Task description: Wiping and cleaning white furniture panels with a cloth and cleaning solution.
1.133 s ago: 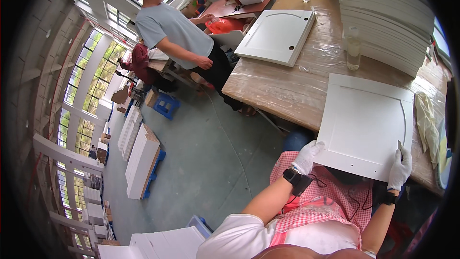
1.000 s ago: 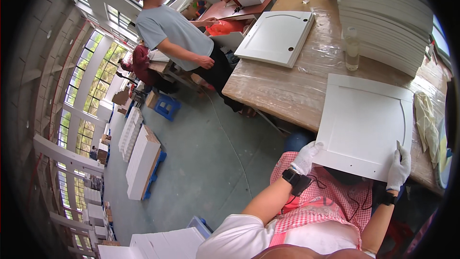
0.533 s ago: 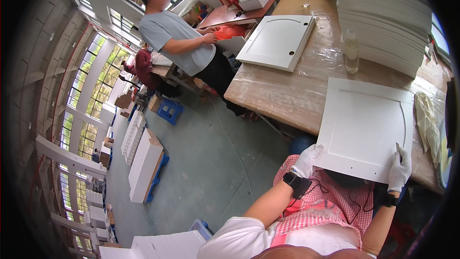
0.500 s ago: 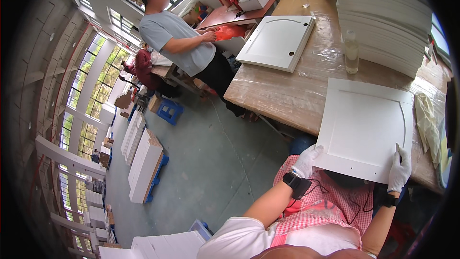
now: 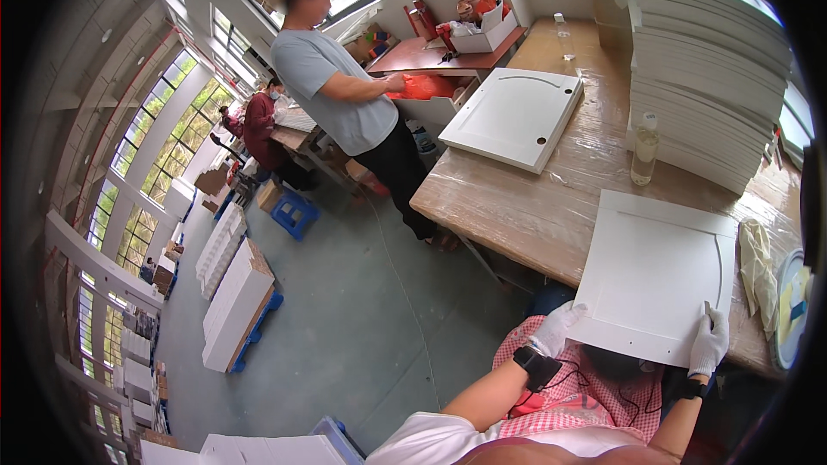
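A white door panel (image 5: 650, 267) with a curved groove lies at the near edge of the plastic-wrapped table (image 5: 482, 198), its near end reaching over the edge toward me. My left hand (image 5: 558, 327), in a white knitted glove, is closed on the panel's near left corner. At the near right edge, my right hand (image 5: 710, 343), gloved too, is closed around a small flat greyish tool (image 5: 707, 307). Only that tool's tip shows above the fingers, so its exact kind is unclear. Beside the panel's right edge lies a cream-coloured glove (image 5: 756, 274).
Stacked white panels (image 5: 706, 77) tower at the back right, with a clear liquid bottle (image 5: 644, 151) before them. More door panels (image 5: 517, 112) lie farther left. A round tub (image 5: 788, 310) stands far right. A co-worker (image 5: 336, 95) reaches into a box holding red material (image 5: 426, 86).
The whole view has shifted, so the table and panel appear lower. Both my hands keep their places on the panel. The co-worker's hands have moved slightly at the box.
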### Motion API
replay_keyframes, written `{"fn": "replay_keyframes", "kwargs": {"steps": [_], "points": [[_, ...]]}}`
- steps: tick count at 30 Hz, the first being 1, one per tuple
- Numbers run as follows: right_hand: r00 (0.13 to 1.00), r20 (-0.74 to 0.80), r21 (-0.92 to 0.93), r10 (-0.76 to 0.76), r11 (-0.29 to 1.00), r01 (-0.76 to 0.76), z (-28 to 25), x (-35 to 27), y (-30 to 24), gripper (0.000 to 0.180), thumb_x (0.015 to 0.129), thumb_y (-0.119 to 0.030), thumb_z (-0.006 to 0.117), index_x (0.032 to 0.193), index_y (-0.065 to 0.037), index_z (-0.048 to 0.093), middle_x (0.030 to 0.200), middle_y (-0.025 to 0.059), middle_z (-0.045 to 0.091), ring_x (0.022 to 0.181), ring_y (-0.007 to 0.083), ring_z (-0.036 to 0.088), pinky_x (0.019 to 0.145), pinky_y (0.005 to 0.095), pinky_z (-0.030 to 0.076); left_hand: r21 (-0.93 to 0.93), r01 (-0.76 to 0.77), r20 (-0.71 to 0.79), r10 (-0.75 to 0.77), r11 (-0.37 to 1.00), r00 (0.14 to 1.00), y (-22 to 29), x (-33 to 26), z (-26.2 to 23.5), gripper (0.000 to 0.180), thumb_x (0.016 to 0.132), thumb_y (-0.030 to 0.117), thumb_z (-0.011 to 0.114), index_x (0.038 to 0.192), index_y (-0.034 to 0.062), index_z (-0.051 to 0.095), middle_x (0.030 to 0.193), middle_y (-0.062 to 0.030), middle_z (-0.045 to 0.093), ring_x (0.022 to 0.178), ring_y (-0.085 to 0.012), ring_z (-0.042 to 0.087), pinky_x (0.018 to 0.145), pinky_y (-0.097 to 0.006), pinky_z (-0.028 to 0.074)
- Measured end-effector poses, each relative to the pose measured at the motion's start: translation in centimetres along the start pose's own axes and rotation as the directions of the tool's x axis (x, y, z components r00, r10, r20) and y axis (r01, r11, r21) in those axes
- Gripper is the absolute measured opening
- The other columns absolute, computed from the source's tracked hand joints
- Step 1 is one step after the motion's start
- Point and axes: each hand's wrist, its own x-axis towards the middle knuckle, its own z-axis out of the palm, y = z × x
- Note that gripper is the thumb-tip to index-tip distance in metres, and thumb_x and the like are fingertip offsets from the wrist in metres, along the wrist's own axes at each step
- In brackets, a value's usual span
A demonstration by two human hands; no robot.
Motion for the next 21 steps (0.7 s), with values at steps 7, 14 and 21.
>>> {"fn": "replay_keyframes", "kwargs": {"steps": [7,14,21], "points": [[0.996,-0.020,0.082,0.090,0.993,-0.088,0.7,-0.3,0.5,0.020,0.098,-0.006,0.060,0.114,0.002,0.070,0.099,0.0094,0.070,0.090,0.0184,0.064,0.087,0.0317,0.051,-0.007,0.040,0.072,-0.039,0.999,0.997,0.2,0.3,-0.5,0.035,0.107,0.030,0.057,0.130,0.0034,0.059,0.116,-0.0067,0.068,0.101,-0.0171,0.067,0.088,-0.033,0.056],[0.981,0.100,0.281,0.168,0.941,-0.189,-2.7,-3.1,-0.4,0.017,0.097,-0.004,0.061,0.109,0.004,0.069,0.094,0.0007,0.065,0.088,0.0109,0.059,0.082,0.0259,0.048,0.042,0.129,0.139,-0.134,0.991,0.981,0.8,0.4,-0.8,0.039,0.106,0.034,0.057,0.135,0.0082,0.057,0.119,-0.0045,0.068,0.098,-0.0156,0.069,0.081,-0.035,0.060],[0.989,-0.026,0.237,-0.146,0.960,0.148,-11.3,-0.2,-8.1,0.016,0.098,0.001,0.060,0.112,0.005,0.066,0.100,0.0012,0.062,0.093,0.0096,0.056,0.085,0.0234,0.047,-0.041,0.145,0.175,-0.136,0.989,0.975,2.0,-0.4,0.5,0.039,0.106,0.034,0.056,0.137,0.0098,0.056,0.117,-0.0041,0.068,0.094,-0.0153,0.068,0.077,-0.033,0.060]]}}
